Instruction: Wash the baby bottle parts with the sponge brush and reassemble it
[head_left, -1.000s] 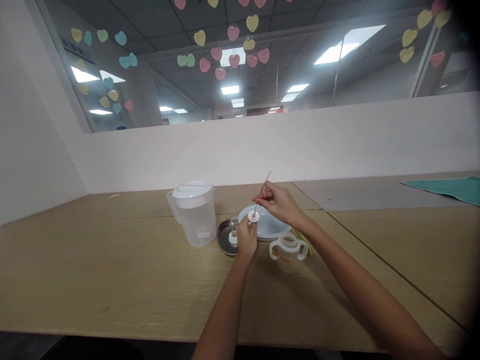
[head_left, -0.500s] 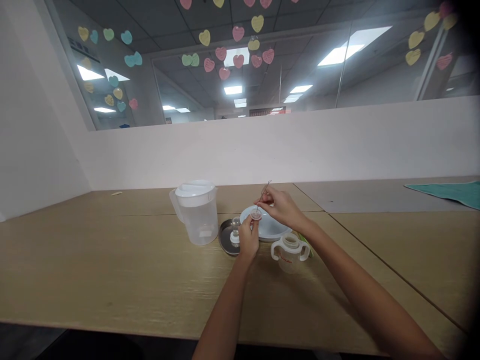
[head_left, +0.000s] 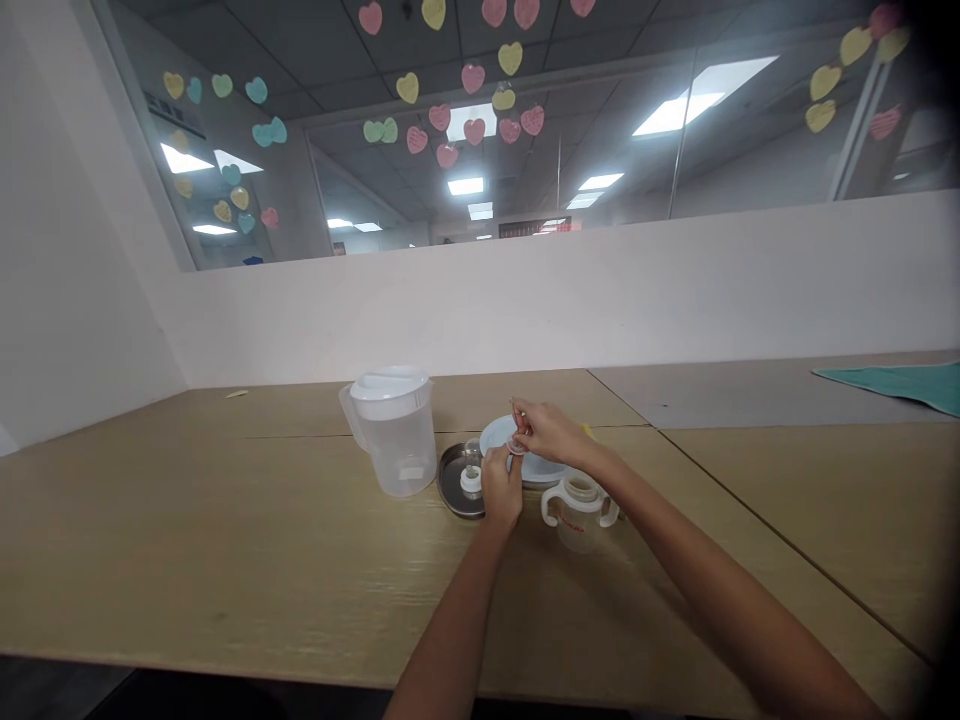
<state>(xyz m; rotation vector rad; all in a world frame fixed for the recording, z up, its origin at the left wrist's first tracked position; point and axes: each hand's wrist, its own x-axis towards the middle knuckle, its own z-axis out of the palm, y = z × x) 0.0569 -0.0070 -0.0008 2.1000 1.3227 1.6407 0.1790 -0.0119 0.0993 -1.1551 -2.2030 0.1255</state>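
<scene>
While left hand (head_left: 502, 487) pinches round translucent disc (head_left: 516, 448) | right hand (head_left: 551, 435) holds thin wire (head_left: 514, 405)

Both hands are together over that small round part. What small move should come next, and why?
Probably a slight, gentle twist of the thin tool by the right hand, with the left hand steadying the small round part: the right fingertips pinch the tool close above it, and the tool's lower tip is hidden, so pushing harder would be blind.
</scene>
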